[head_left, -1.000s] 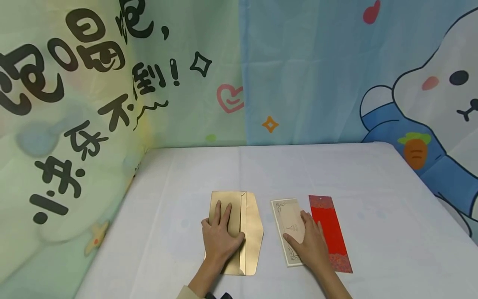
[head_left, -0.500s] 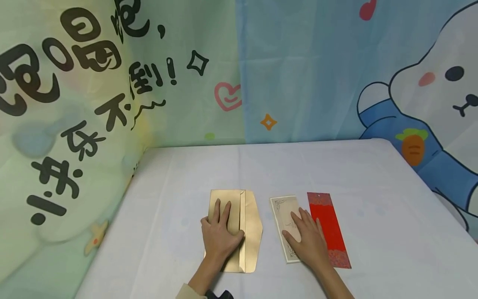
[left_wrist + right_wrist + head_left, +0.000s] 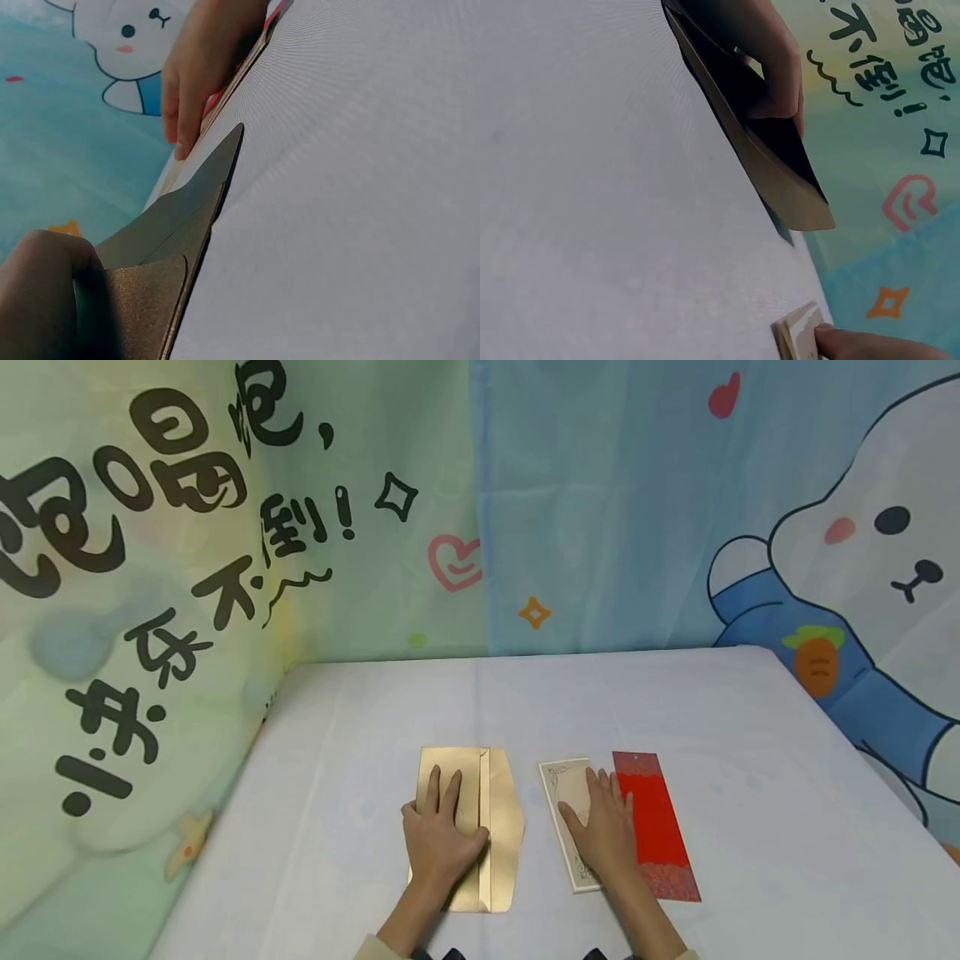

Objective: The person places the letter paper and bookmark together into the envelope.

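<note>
Gold envelope (image 3: pixel 508 810) touched by outspread left hand (image 3: pixel 441 846), cream card (image 3: pixel 567 783) by outspread right hand (image 3: pixel 606 835); likely light, crease-prone, best held by edges.

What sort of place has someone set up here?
Probably a makeshift indoor tabletop workspace: hangings printed with a cartoon animal and large writing surround a white-covered table, where a gold envelope lies under the left hand.
</note>
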The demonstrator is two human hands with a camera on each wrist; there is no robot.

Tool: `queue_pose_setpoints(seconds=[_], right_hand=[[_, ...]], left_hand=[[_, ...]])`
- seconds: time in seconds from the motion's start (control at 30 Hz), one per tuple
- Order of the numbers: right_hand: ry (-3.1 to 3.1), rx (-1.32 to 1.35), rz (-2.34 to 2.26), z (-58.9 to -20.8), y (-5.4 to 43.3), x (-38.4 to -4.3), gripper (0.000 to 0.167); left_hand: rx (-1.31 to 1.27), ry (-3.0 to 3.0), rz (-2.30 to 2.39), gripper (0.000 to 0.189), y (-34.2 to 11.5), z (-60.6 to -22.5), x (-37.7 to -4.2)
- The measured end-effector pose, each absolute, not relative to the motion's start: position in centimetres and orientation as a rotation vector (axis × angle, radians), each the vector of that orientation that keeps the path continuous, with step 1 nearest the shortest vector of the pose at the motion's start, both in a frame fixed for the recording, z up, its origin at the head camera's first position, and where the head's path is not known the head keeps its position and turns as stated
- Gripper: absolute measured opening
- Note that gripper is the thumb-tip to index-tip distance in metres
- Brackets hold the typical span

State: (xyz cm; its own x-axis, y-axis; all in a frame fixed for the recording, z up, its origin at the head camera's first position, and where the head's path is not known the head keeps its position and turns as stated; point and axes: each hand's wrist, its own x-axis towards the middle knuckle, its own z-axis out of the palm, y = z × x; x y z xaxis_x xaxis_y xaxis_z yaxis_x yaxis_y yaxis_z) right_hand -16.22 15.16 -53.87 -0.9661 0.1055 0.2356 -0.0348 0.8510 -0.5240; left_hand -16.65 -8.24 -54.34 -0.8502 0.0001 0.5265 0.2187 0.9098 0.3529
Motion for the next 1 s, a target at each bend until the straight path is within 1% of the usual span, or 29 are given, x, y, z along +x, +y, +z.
queue_pose_setpoints(seconds=[0.13, 0.47, 0.8, 1.0], right_hand=[[-2.728, -0.077, 0.845, -54.57, 15.36, -16.28, 0.071], [-2.659, -0.082, 0.863, -54.97, 15.31, -16.63, 0.067], [-2.606, -0.026, 0.848, -54.78, 15.11, -16.50, 0.058], [-2.529, -0.027, 0.925, -54.68, 15.02, -16.49, 0.053]], left_hand=[[-0.161, -2.538, -0.541, 0.081, -8.21, -54.51, -16.51], [-0.155, -2.553, -0.533, 0.082, -8.30, -54.56, -16.87], [-0.144, -2.549, -0.552, 0.082, -8.36, -54.52, -16.84], [-0.155, -2.561, -0.513, 0.081, -8.43, -54.46, -16.78]])
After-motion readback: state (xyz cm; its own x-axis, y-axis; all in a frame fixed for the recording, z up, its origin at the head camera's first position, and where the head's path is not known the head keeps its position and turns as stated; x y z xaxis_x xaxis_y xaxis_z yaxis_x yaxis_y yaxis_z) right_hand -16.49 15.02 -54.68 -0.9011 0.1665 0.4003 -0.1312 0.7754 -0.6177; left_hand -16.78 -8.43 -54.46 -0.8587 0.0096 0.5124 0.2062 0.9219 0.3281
